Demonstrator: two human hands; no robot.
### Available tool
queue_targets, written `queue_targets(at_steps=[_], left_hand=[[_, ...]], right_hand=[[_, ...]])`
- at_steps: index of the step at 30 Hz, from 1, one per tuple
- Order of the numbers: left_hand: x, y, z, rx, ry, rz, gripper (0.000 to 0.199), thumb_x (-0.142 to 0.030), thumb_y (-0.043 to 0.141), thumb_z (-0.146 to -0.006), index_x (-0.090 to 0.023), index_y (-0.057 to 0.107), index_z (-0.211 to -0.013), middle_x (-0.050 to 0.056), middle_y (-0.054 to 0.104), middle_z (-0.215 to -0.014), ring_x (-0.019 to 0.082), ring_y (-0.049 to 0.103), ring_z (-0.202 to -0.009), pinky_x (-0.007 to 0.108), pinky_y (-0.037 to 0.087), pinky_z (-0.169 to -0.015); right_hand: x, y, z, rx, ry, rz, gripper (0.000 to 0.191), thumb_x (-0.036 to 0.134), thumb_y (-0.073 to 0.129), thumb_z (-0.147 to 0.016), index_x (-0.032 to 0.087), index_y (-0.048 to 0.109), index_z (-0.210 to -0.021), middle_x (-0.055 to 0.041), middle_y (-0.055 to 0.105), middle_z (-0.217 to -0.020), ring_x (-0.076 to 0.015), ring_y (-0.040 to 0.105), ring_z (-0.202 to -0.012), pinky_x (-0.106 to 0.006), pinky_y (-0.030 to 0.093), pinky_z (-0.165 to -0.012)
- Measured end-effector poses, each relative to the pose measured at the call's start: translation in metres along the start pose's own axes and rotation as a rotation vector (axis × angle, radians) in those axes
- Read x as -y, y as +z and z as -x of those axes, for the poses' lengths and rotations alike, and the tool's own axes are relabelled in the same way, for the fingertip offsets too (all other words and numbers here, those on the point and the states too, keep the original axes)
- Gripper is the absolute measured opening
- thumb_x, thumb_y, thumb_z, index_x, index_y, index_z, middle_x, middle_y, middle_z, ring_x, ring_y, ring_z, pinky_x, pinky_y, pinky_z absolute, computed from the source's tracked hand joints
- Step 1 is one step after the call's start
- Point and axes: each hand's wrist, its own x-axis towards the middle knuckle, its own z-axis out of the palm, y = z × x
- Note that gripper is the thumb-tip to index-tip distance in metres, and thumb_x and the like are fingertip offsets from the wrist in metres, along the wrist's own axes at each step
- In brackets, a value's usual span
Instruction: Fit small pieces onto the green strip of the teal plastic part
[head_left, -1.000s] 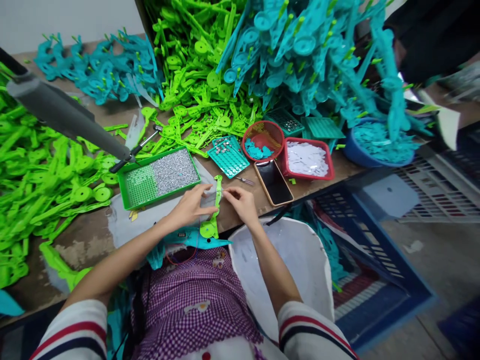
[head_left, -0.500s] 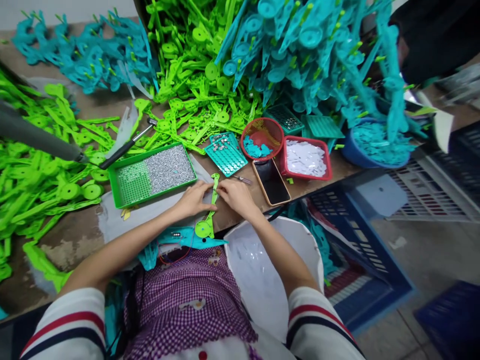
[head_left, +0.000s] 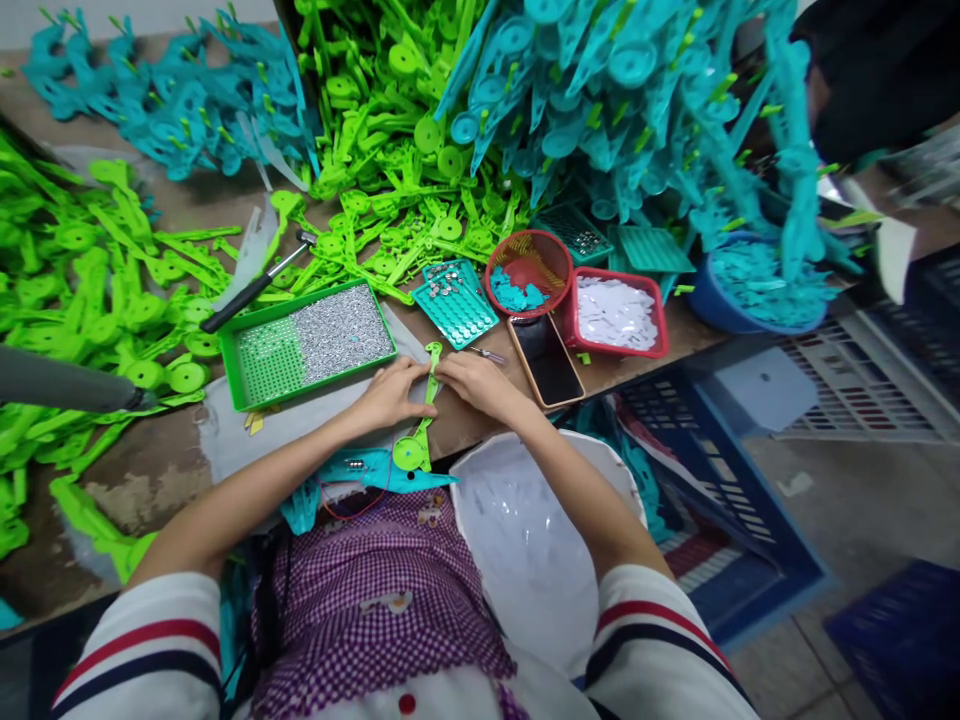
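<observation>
A long lime-green plastic part [head_left: 422,432] with a round disc at its near end stands between my two hands at the table edge. My left hand [head_left: 396,394] grips it from the left, thumb and fingers closed about its upper half. From the right, my right hand [head_left: 474,384] pinches the same part near its top; the fingertips hide whatever small piece may be there. Below them a turquoise plastic part [head_left: 390,475] with thin wires and small metal coils lies at my lap, close under the green disc.
A green tray [head_left: 238,372] of small metal pieces lies left, near a hammer [head_left: 259,285]. Ahead are a turquoise tray [head_left: 465,315], red basket [head_left: 566,262], red tub [head_left: 664,318] and phone [head_left: 545,362]. Green parts [head_left: 97,310] and turquoise parts [head_left: 600,100] are heaped around. A grey rod-like tool [head_left: 67,380] juts in.
The grey rod-like tool at the left has swung down, away from the hammer's handle. Both hands keep hold of the green part with only slight finger movement. The view has shifted slightly.
</observation>
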Motion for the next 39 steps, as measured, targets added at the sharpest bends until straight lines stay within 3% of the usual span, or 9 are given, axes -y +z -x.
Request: queue_targets(at_steps=[10,14,23,30,32,35,39], left_hand=[[-0.009,-0.006,-0.001,0.055,-0.057,-0.015,0.056,-0.037,0.079,-0.071,-0.019,0.061,-0.121,0.006,0.056,-0.105,0.028,0.055,-0.106,0.040,0.044,-0.090],[-0.011,-0.008,-0.003,0.065,-0.072,-0.007,0.056,-0.036,0.080,-0.070,-0.017,0.062,-0.120,0.006,0.057,-0.104,0.029,0.055,-0.105,0.040,0.043,-0.089],[-0.006,-0.007,-0.003,0.071,-0.047,-0.004,0.068,-0.040,0.079,-0.071,-0.019,0.056,-0.132,0.007,0.056,-0.107,0.028,0.056,-0.105,0.038,0.044,-0.088],[-0.006,-0.006,-0.002,0.041,-0.036,0.002,0.066,-0.035,0.082,-0.068,-0.018,0.060,-0.128,0.006,0.058,-0.103,0.027,0.058,-0.100,0.037,0.045,-0.086],[-0.006,-0.008,0.002,0.015,-0.024,0.030,0.057,-0.031,0.078,-0.073,-0.018,0.062,-0.126,0.006,0.061,-0.101,0.024,0.059,-0.097,0.034,0.046,-0.084],[-0.007,-0.009,0.009,-0.066,-0.072,0.100,0.027,-0.025,0.059,-0.088,-0.018,0.068,-0.113,0.005,0.067,-0.096,0.020,0.062,-0.088,0.030,0.047,-0.083],[-0.023,-0.002,0.011,-0.155,-0.156,0.028,0.025,-0.023,0.046,-0.095,-0.017,0.070,-0.099,0.006,0.071,-0.090,0.020,0.064,-0.083,0.030,0.047,-0.080]], right_hand=[[0.013,-0.019,-0.014,0.186,-0.081,0.174,0.023,0.013,0.049,-0.094,0.010,0.059,-0.115,-0.0137,0.067,-0.106,-0.0226,0.063,-0.100,-0.034,0.049,-0.080],[0.008,-0.023,-0.025,0.241,-0.050,0.102,0.019,0.011,0.048,-0.093,0.012,0.062,-0.106,-0.0116,0.068,-0.101,-0.0199,0.065,-0.093,-0.032,0.048,-0.078],[-0.007,-0.017,-0.019,0.122,0.034,-0.303,0.017,0.014,0.056,-0.090,0.015,0.069,-0.100,-0.0078,0.070,-0.096,-0.0177,0.063,-0.090,-0.029,0.045,-0.079],[-0.006,-0.016,-0.027,0.159,0.129,-0.326,0.013,0.011,0.061,-0.085,0.014,0.072,-0.092,-0.0067,0.072,-0.090,-0.0171,0.063,-0.084,-0.026,0.042,-0.074],[-0.005,-0.014,-0.026,0.147,0.144,-0.314,0.012,0.011,0.062,-0.085,0.014,0.072,-0.090,-0.0061,0.072,-0.088,-0.0165,0.063,-0.083,-0.025,0.041,-0.073],[-0.003,-0.012,-0.025,0.109,0.163,-0.307,0.010,0.011,0.063,-0.084,0.015,0.072,-0.085,-0.0048,0.071,-0.085,-0.0153,0.062,-0.080,-0.024,0.040,-0.071],[-0.004,-0.014,-0.027,0.123,0.191,-0.334,0.010,0.010,0.064,-0.082,0.015,0.072,-0.082,-0.0046,0.072,-0.083,-0.0150,0.062,-0.077,-0.023,0.040,-0.069]])
